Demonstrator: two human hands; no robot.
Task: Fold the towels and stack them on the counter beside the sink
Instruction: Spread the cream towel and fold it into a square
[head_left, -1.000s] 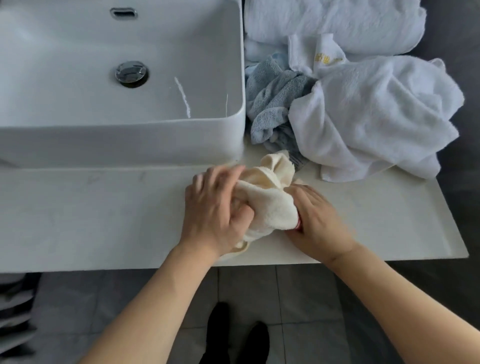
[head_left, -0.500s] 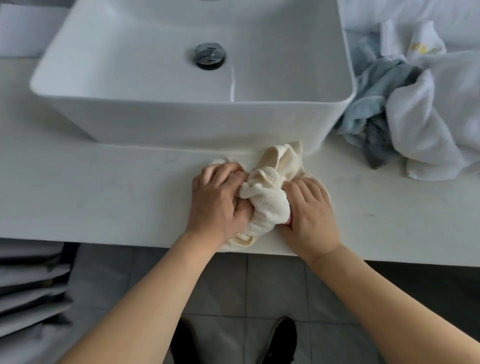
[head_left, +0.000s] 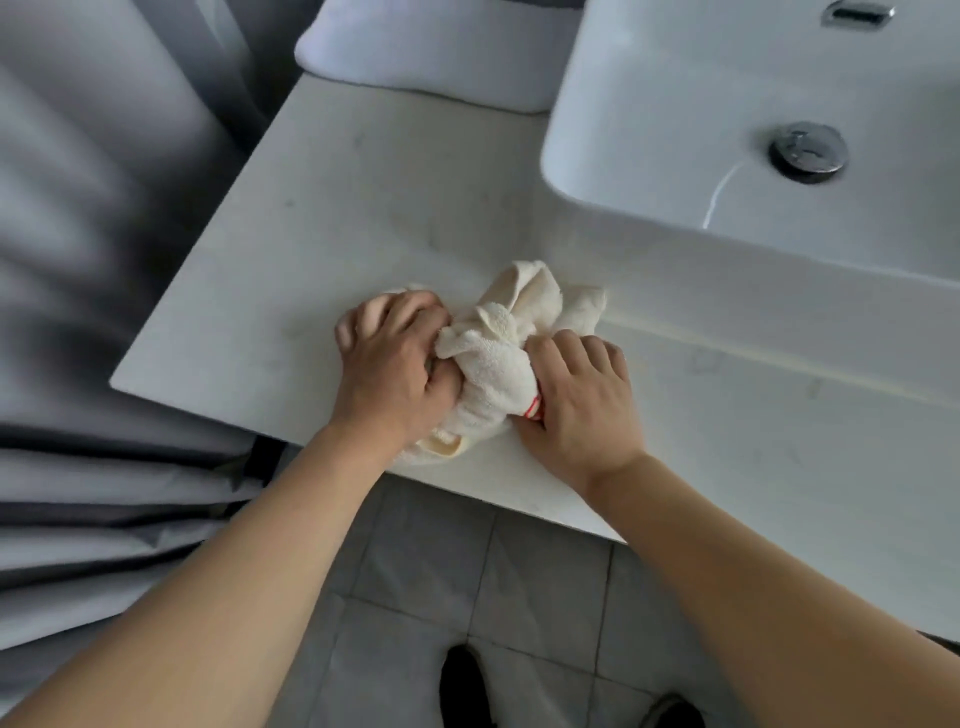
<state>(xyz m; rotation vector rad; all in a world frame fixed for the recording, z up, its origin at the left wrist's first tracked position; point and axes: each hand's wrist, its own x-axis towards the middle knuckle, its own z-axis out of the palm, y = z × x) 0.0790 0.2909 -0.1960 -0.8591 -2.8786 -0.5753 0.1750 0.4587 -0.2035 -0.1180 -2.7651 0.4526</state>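
Observation:
A small cream towel (head_left: 506, 358) lies bunched up on the white counter (head_left: 332, 218), near its front edge and left of the sink (head_left: 675, 130). My left hand (head_left: 395, 364) grips the towel's left side with curled fingers. My right hand (head_left: 582, 400) grips its right side, beside a small red tag. Both hands press the bundle against the counter. The towel's lower part is hidden under my hands.
A folded white towel (head_left: 436, 52) lies at the back of the counter, left of the sink. A grey curtain (head_left: 88, 260) hangs along the counter's left end. Grey floor tiles (head_left: 441, 571) and my dark shoes (head_left: 467, 686) show below the counter edge.
Both hands have carried the bunched cream towel leftward along the counter, from the sink's right corner to its left. The loose towel pile on the right has left the view.

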